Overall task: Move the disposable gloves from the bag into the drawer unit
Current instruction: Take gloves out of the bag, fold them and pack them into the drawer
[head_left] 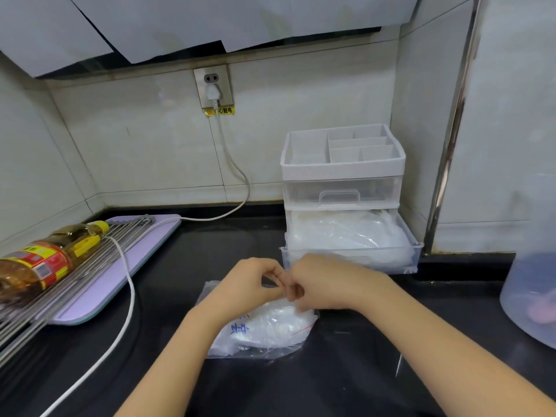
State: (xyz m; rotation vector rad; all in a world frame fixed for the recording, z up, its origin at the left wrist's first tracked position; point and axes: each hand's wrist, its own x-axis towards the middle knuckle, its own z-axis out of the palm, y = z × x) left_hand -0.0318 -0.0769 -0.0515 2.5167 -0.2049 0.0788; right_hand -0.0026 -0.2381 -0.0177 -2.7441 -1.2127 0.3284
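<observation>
The clear plastic zip bag (264,332), with a thin red line across it and blue writing on its side, lies on the black tabletop (346,371) just in front of the person. The white, crumpled disposable gloves (279,323) are seen through the film, inside the bag. The left hand (249,284) and the right hand (328,281) are close together over the far edge of the bag, with curled fingers. The edge appears to be pinched by each of them, as if the mouth is to be parted, though the film itself is hardly seen there.

The white and clear plastic drawer unit (343,171) stands behind the bag, against the wall. Its lower drawer (391,261) is pulled out, and a heap of similar translucent film (346,236) lies in it. The upper drawer is closed.

The gloves are judged to be very light, limp and slippery. A single sheet may cling to the bag or slide away, so the whole bundle is best gripped around its middle. The bag is limp too, and one corner should be held down while the bundle is drawn out.

The blue writing on the bag cannot be read. Under the wall socket (213,85) a yellow label (221,110) carries black characters, of which 心触电 is legible. The amber oil bottle (39,260), lying on a metal rack, has a red and yellow label with a barcode. Its text is too small to read.
</observation>
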